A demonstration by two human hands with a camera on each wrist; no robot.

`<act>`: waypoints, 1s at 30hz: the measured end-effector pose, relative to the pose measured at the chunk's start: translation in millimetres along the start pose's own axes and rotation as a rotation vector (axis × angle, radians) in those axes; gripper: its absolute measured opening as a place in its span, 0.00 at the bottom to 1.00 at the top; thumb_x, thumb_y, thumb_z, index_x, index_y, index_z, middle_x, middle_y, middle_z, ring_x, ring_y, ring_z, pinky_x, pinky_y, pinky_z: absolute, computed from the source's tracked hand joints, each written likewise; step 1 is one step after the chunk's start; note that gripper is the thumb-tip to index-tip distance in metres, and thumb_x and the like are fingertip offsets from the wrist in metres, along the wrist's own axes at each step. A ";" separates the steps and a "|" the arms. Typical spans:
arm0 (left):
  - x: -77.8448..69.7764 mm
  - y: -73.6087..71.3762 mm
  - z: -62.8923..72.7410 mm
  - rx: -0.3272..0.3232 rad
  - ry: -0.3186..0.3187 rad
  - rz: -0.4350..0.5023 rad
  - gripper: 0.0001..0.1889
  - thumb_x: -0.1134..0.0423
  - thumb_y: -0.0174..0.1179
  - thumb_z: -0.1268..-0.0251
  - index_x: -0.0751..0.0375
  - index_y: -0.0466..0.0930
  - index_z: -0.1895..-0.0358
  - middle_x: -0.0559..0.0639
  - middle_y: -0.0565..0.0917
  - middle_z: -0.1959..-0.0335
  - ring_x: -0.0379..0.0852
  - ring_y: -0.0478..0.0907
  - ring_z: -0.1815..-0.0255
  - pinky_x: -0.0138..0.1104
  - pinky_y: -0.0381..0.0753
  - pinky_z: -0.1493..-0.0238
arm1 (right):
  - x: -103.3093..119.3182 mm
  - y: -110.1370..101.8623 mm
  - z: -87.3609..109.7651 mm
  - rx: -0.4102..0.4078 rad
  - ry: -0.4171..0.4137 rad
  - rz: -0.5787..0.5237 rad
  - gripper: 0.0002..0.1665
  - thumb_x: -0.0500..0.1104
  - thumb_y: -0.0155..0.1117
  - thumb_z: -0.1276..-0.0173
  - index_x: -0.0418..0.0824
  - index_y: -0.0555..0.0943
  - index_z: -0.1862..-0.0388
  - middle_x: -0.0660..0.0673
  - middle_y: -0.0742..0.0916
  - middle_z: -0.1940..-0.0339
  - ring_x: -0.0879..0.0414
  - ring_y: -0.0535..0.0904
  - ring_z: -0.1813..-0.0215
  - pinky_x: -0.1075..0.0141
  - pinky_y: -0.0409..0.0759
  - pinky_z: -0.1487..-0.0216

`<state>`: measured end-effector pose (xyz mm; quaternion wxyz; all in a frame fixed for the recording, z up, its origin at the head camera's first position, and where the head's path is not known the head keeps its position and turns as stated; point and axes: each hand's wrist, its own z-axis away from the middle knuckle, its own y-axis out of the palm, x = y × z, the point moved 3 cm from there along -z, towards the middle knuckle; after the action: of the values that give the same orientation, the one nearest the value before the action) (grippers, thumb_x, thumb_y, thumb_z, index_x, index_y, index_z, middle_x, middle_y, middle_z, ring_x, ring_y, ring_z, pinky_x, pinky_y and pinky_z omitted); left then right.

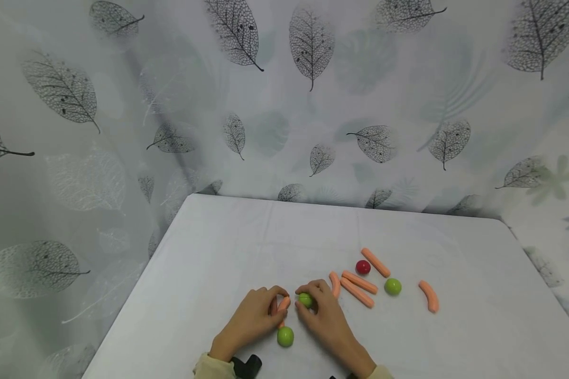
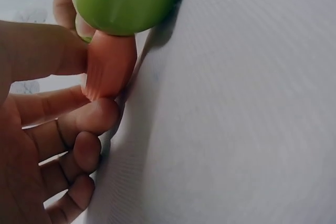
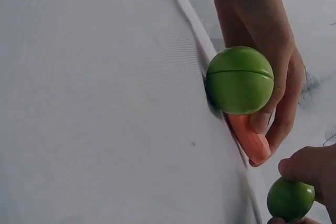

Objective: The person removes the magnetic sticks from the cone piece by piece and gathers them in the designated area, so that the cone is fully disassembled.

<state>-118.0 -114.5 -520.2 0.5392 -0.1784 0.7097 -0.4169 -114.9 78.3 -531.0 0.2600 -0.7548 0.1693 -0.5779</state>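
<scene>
My left hand (image 1: 255,315) pinches an orange sausage (image 1: 284,303) between thumb and fingers, low over the white table. In the left wrist view the sausage (image 2: 111,64) shows between the thumb and fingertips, its far part hidden. Just beyond its near end sits a green ball (image 1: 285,336), which shows a seam round its middle in the right wrist view. My right hand (image 1: 326,321) grips a second green ball (image 1: 305,300) with thumb and fingers, a short way right of the left hand. A curved sausage (image 1: 334,285) lies just beyond the right hand.
Two straight sausages (image 1: 357,292) lie side by side to the right, with another straight one (image 1: 375,262) farther back. Near them are a red ball (image 1: 362,267) and a green ball (image 1: 393,287). A curved sausage (image 1: 429,296) lies farthest right. A leaf-patterned curtain (image 1: 275,105) hangs behind the table.
</scene>
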 end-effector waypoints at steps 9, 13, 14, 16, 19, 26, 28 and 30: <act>1.9 -1.5 -6.7 -0.056 -0.021 0.052 0.09 0.56 0.62 0.25 0.51 0.81 0.48 0.32 0.75 0.81 0.27 0.68 0.82 0.25 0.68 0.76 | 6.1 -13.4 -19.2 -0.076 -0.093 0.024 0.25 0.30 0.76 0.39 0.45 0.85 0.44 0.46 0.80 0.48 0.60 0.75 0.59 0.71 0.78 0.60; 2.1 -2.6 -7.3 -0.061 -0.045 0.051 0.10 0.56 0.62 0.26 0.51 0.81 0.47 0.34 0.74 0.81 0.28 0.67 0.83 0.25 0.67 0.77 | 7.1 -19.7 -29.6 -0.094 -0.117 0.068 0.28 0.29 0.76 0.39 0.43 0.83 0.40 0.44 0.83 0.47 0.59 0.80 0.59 0.68 0.83 0.59; 2.2 -2.5 -7.1 -0.062 -0.049 0.052 0.10 0.56 0.62 0.26 0.51 0.81 0.47 0.34 0.74 0.80 0.28 0.67 0.83 0.25 0.67 0.77 | 6.6 -20.9 -31.9 -0.097 -0.117 0.093 0.29 0.30 0.77 0.39 0.44 0.83 0.39 0.45 0.84 0.47 0.59 0.80 0.58 0.67 0.83 0.58; 2.2 -2.3 -6.8 -0.064 -0.054 0.051 0.10 0.56 0.63 0.28 0.50 0.81 0.47 0.34 0.74 0.80 0.28 0.66 0.83 0.25 0.67 0.77 | 5.1 -22.8 -36.4 -0.107 -0.124 0.160 0.29 0.32 0.78 0.38 0.44 0.82 0.38 0.46 0.85 0.46 0.58 0.81 0.55 0.65 0.84 0.56; 1.9 -1.6 -6.5 -0.070 -0.052 0.057 0.11 0.57 0.63 0.29 0.49 0.81 0.47 0.34 0.74 0.80 0.28 0.67 0.82 0.25 0.67 0.77 | 1.4 -24.5 -43.2 -0.128 -0.134 0.265 0.28 0.36 0.79 0.38 0.43 0.82 0.39 0.47 0.88 0.45 0.54 0.82 0.50 0.59 0.84 0.49; 1.5 1.3 -5.3 -0.068 -0.037 0.053 0.15 0.58 0.64 0.32 0.55 0.82 0.45 0.34 0.74 0.80 0.27 0.66 0.82 0.24 0.67 0.76 | -6.6 -24.7 -51.4 -0.123 -0.112 0.392 0.25 0.42 0.79 0.36 0.42 0.84 0.40 0.44 0.90 0.44 0.44 0.82 0.41 0.46 0.81 0.40; 1.6 1.8 -4.8 -0.070 -0.033 0.044 0.16 0.58 0.65 0.34 0.57 0.84 0.45 0.34 0.74 0.80 0.27 0.65 0.81 0.24 0.67 0.75 | -8.7 -24.2 -51.2 -0.107 -0.083 0.414 0.25 0.44 0.78 0.35 0.43 0.84 0.40 0.44 0.90 0.43 0.43 0.81 0.40 0.44 0.80 0.39; 1.9 2.2 -4.4 -0.073 -0.029 0.035 0.15 0.58 0.65 0.34 0.58 0.85 0.46 0.34 0.74 0.80 0.27 0.65 0.81 0.24 0.67 0.75 | -9.9 -24.0 -50.8 -0.096 -0.064 0.430 0.25 0.45 0.77 0.34 0.43 0.84 0.39 0.44 0.90 0.42 0.43 0.80 0.39 0.43 0.79 0.38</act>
<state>-122.2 -112.8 -522.7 0.5498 -0.1917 0.7195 -0.3786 -167.5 93.1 -514.7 0.3464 -0.7308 0.3451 -0.4762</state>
